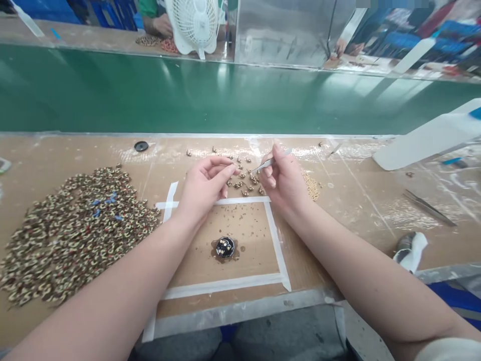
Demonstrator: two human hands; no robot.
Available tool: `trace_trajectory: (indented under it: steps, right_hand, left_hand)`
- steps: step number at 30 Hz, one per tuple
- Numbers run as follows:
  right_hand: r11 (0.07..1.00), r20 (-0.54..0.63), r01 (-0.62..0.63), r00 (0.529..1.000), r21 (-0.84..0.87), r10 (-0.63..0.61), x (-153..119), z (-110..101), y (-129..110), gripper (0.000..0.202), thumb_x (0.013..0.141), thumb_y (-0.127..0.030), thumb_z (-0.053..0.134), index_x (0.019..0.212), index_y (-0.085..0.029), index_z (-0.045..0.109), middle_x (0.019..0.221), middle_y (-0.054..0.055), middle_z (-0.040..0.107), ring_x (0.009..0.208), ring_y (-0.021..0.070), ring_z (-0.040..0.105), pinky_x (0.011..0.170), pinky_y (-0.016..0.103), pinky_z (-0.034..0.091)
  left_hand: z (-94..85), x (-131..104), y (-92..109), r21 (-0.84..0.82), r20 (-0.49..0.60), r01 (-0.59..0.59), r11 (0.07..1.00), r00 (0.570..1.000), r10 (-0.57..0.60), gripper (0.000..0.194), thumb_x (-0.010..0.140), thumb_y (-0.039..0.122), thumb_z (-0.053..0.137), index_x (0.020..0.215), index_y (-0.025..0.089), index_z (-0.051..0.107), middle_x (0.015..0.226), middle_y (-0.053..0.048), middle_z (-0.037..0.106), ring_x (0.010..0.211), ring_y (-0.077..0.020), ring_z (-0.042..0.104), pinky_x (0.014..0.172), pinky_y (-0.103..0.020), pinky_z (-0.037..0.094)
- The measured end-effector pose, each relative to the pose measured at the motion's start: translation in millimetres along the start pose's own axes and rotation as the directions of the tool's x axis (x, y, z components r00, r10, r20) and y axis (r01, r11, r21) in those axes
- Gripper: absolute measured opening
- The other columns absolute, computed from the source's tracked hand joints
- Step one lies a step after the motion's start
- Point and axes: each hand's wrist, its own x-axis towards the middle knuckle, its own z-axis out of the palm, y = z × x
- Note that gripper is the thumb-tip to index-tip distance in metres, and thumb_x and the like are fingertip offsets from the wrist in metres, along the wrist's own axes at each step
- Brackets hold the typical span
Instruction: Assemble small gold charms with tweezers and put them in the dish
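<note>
My left hand (210,181) is closed in a pinch above the table, its thumb and index fingertips together around something too small to make out. My right hand (283,178) grips metal tweezers (269,162), whose tips point left toward my left fingertips. Between and below the hands lie several small brown-and-gold pieces (238,185). Just right of my right hand is a pile of tiny tan beads (311,186). Nearer me, a small round black dish (225,247) holds dark liquid and several light bits, inside a rectangle of white tape (225,290).
A large heap of patterned small pieces (82,235) covers the left. A black lid (141,146) lies behind it. At right are a white bottle (424,135), another pair of tweezers (430,207) and a crumpled item (411,250). Beyond the green belt (210,100) stands a fan (195,25); other people's hands show.
</note>
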Motion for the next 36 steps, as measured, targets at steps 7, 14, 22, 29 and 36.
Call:
trace_trajectory:
  steps: [7, 14, 22, 29, 36]
  right_hand:
    - [0.997, -0.064, -0.046, 0.997, 0.058, 0.05, 5, -2, 6, 0.056, 0.083, -0.066, 0.085, 0.067, -0.025, 0.05, 0.048, -0.009, 0.047, 0.038, 0.0061, 0.03, 0.041, 0.028, 0.026]
    - [0.999, -0.11, -0.033, 0.993, 0.01, 0.034, 6, -4, 7, 0.059, 0.087, -0.072, 0.078, 0.066, -0.026, 0.048, 0.048, -0.008, 0.048, 0.04, 0.0078, 0.032, 0.043, 0.03, 0.029]
    - [0.999, -0.167, -0.024, 0.986, 0.029, 0.029, 11, -8, 9, 0.061, 0.084, -0.072, 0.082, 0.067, -0.026, 0.046, 0.051, -0.007, 0.049, 0.041, 0.0074, 0.034, 0.041, 0.029, 0.026]
    - [0.991, 0.013, -0.029, 0.999, -0.131, 0.031, 1, -4, 8, 0.055, 0.088, -0.07, 0.079, 0.07, -0.025, 0.054, 0.053, -0.005, 0.057, 0.04, 0.0079, 0.042, 0.04, 0.028, 0.032]
    - [0.924, 0.246, 0.028, 0.967, -0.382, 0.072, -17, 7, 9, 0.045, 0.091, -0.061, 0.082, 0.075, -0.023, 0.065, 0.055, -0.002, 0.067, 0.041, 0.0107, 0.057, 0.039, 0.026, 0.041]
  left_hand:
    - [0.0, -1, 1, 0.034, 0.06, 0.056, 0.998, 0.997, -0.058, 0.021, 0.088, 0.038, 0.088, 0.095, 0.022, 0.076, 0.103, -0.01, 0.085, 0.044, -0.0059, 0.051, 0.042, -0.023, 0.042]
    - [-0.9, -2, -2, 0.035, 0.07, 0.07, 0.997, 0.995, -0.073, 0.028, 0.087, 0.045, 0.09, 0.096, 0.022, 0.076, 0.106, -0.011, 0.085, 0.045, -0.006, 0.052, 0.044, -0.023, 0.043]
    - [1.3, -3, 0, 0.058, 0.085, 0.049, 0.997, 0.995, -0.054, 0.024, 0.085, 0.04, 0.092, 0.093, 0.023, 0.077, 0.099, -0.009, 0.084, 0.044, -0.0059, 0.051, 0.042, -0.023, 0.043]
    - [-3.3, 2, -1, 0.055, -0.06, -0.042, 0.998, 0.997, 0.045, 0.017, 0.088, 0.031, 0.088, 0.102, 0.023, 0.082, 0.102, -0.009, 0.083, 0.046, -0.0057, 0.049, 0.042, -0.022, 0.041]
    - [-10.6, 10, -6, -0.054, -0.224, -0.122, 0.991, 0.969, 0.107, 0.014, 0.086, 0.026, 0.087, 0.096, 0.022, 0.078, 0.103, -0.008, 0.083, 0.051, -0.0065, 0.051, 0.044, -0.021, 0.041]
